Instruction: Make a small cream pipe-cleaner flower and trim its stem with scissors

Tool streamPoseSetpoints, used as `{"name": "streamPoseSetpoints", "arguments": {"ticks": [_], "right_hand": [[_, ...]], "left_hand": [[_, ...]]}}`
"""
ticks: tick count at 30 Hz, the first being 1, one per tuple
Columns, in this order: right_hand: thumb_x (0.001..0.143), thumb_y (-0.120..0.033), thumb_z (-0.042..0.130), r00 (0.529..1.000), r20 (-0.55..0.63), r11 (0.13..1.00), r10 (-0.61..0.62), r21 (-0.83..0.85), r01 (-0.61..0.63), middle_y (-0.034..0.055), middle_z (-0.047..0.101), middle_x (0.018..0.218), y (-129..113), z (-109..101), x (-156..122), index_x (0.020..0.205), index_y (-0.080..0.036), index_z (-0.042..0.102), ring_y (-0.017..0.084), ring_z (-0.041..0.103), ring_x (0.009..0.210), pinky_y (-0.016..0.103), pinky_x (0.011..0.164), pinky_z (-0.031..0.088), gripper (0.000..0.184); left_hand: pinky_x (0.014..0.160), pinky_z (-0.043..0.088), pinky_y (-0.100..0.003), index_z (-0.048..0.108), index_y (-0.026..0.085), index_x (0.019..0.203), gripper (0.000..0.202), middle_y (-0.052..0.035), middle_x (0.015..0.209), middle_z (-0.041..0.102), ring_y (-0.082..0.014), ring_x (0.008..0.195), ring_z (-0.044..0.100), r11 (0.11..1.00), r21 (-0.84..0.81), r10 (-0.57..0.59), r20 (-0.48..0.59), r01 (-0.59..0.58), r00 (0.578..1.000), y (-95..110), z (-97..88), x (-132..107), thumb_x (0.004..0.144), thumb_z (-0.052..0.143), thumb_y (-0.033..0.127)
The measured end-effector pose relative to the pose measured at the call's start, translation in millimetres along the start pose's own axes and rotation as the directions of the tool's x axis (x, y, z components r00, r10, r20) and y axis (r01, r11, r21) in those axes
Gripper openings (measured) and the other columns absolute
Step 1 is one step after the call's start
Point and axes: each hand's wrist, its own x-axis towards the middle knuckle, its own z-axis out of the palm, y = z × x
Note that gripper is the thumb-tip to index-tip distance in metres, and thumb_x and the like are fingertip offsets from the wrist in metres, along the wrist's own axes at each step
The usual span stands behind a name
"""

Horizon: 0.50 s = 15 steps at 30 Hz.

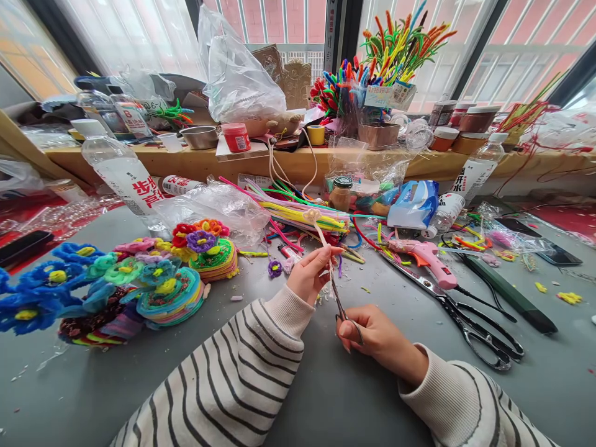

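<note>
Between its closed fingertips, my left hand (313, 271) pinches a pale cream pipe cleaner (322, 236) whose upper end forms a small flower-like shape. My right hand (372, 335) is wrapped round the handles of small scissors (341, 308). Their blades point up beside the pipe cleaner's lower end, just below my left fingers; whether they touch it I cannot tell. Behind my left hand lies a bundle of yellow, pink and green pipe cleaners (298, 214). A small purple flower (274, 268) rests on the table to the left.
Colourful pipe-cleaner flower pieces (172, 292) stand at the left. On the right lie a pink glue gun (431, 261), large black-handled scissors (484, 335) and a dark green bar-like object (510, 295). Water bottles (123, 174), a small jar (341, 194) and plastic bags (223, 208) line the back.
</note>
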Motion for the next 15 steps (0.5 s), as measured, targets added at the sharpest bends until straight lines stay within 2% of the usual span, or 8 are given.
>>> {"name": "streamPoseSetpoints", "arguments": {"ticks": [6,15], "right_hand": [[0.065,-0.070,0.040,1.000,0.003,0.999,-0.001,0.053,0.001,-0.0057,0.031,0.039,-2.3,0.0,0.1,0.048,-0.013,0.046,0.004,0.026,0.036,0.020,0.038,0.019,0.059],[0.064,-0.069,0.042,1.000,-0.028,1.000,0.012,0.025,-0.011,-0.0055,0.030,0.037,-1.7,-0.5,1.2,0.044,-0.013,0.045,0.004,0.024,0.036,0.021,0.038,0.018,0.059]], "left_hand": [[0.044,0.034,-0.014,0.068,0.018,0.072,0.024,0.0022,0.059,0.047,-0.0036,0.052,0.041,0.999,-0.028,0.020,-0.029,-0.021,0.999,2.1,1.7,-0.6,0.057,0.067,0.036],[0.045,0.034,-0.014,0.068,0.017,0.071,0.025,0.0024,0.059,0.048,-0.0030,0.051,0.042,0.998,-0.053,0.013,-0.033,-0.015,0.999,2.3,1.9,-0.9,0.056,0.068,0.036]]}}
